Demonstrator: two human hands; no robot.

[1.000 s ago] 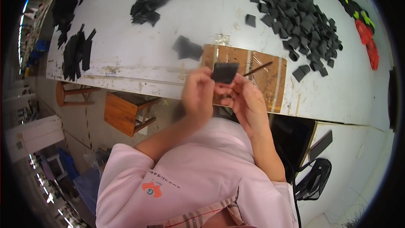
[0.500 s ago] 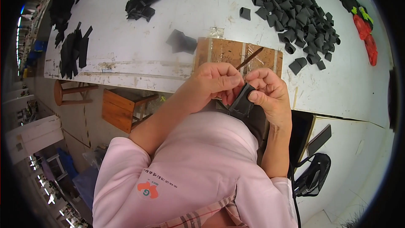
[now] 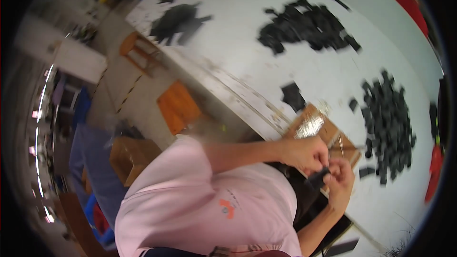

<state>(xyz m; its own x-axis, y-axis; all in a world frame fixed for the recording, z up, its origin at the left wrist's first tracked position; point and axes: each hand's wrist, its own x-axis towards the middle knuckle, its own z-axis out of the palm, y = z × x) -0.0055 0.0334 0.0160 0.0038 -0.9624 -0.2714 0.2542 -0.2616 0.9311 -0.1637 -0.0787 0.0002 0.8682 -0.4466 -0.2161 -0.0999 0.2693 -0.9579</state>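
A small dark grey fabric piece (image 3: pixel 316 178) is held between my two hands in front of my waist, at the table's near edge. My left hand (image 3: pixel 307 154) pinches its upper end with thumb and fingers together. From the other side, my right hand (image 3: pixel 342 181) grips it, thumb pressed on its face. Motion blur hides the finer detail of the fingertips. Just beyond the hands lies a brown board (image 3: pixel 328 131) banded with shiny tape. A thin dark stick (image 3: pixel 351 148) lies over that board, partly behind my hands.
On the white table (image 3: pixel 228 47) lie a heap of short dark pieces (image 3: pixel 388 128) at right, another dark pile (image 3: pixel 309 26) farther back and one at far left (image 3: pixel 176 21). A wooden stool (image 3: pixel 178 107) and an open cardboard box (image 3: pixel 135 157) stand left of me.
The whole view has swung and tilted, so the table and hands now appear farther right and the floor at left shows more. Both hands keep hold of the fabric piece.
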